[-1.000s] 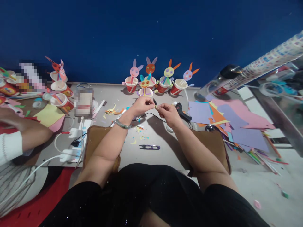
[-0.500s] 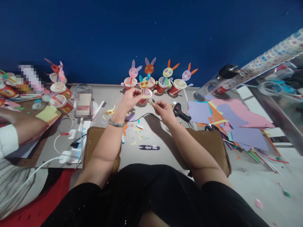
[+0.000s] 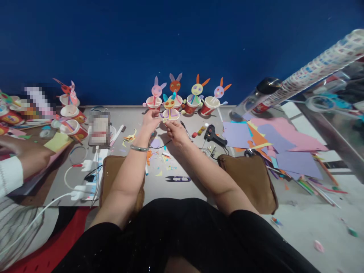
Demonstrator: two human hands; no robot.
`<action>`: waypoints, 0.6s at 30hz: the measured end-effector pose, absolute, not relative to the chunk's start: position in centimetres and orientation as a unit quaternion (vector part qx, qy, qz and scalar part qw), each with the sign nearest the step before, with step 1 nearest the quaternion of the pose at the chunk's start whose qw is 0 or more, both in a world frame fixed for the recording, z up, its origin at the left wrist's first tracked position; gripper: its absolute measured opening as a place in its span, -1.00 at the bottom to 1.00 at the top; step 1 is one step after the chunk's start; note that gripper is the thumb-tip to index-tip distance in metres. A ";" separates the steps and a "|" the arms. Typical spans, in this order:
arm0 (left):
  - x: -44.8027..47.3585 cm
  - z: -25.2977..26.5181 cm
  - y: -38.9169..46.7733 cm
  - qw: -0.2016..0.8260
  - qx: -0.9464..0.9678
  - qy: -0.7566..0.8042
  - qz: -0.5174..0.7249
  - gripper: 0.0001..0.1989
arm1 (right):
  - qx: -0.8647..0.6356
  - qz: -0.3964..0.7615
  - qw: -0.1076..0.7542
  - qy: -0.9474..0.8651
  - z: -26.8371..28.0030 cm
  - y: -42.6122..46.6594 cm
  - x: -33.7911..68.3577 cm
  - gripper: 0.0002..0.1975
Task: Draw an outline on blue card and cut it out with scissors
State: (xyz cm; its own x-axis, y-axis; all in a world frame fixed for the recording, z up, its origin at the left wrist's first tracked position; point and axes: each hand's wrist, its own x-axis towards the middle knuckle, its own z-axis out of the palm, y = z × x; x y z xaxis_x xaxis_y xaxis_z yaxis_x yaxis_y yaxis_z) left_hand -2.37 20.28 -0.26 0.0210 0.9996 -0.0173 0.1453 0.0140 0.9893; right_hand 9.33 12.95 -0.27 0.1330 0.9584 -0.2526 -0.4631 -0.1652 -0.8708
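Note:
A paper cup [image 3: 171, 115] with a yellow paper rabbit figure [image 3: 170, 104] with teal ears stands in front of me, between my hands. My left hand [image 3: 150, 123] is at the cup's left side, thumb and fingers drawn together; what they grip is hidden. Just in front of the cup, my right hand [image 3: 176, 133] pinches a small pale yellow piece [image 3: 164, 120], close to my left fingertips. Behind stand more cups with paper rabbits: a pink one [image 3: 156, 90], an orange one [image 3: 175, 85], a yellow one [image 3: 196, 89] and a purple one [image 3: 218, 92].
A black glue gun [image 3: 215, 135] lies right of my hand, near a black pen [image 3: 187, 131]. Purple thread snips [image 3: 178, 179] lie nearer me among paper scraps. Coloured paper [image 3: 298, 165] is spread right. Left are a power strip [image 3: 98, 170] and another person's hand [image 3: 35, 157].
My right hand has moved left to the front of the cup, carrying the small piece. My left hand has shifted slightly left and down. The view has shifted a little.

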 end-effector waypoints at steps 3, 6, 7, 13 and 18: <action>-2.4 0.1 20.1 0.474 0.540 0.530 0.452 -0.66 | -0.447 0.612 0.610 -0.231 -0.4 13.4 8.2 -0.68; -2.6 0.7 20.1 0.458 0.543 0.530 0.464 -0.69 | -0.440 0.603 0.628 -0.220 -0.4 13.7 7.5 -0.68; -2.8 1.0 20.1 0.447 0.547 0.530 0.470 -0.71 | -0.441 0.597 0.632 -0.220 -0.4 13.8 7.4 -0.69; -4.2 2.8 19.8 0.418 0.599 0.515 0.449 -0.85 | -0.446 0.574 0.639 -0.250 -0.4 13.9 7.4 -0.70; -4.7 3.2 19.2 0.447 0.628 0.496 0.400 -0.84 | -0.460 0.573 0.628 -0.254 -0.7 14.0 7.6 -0.70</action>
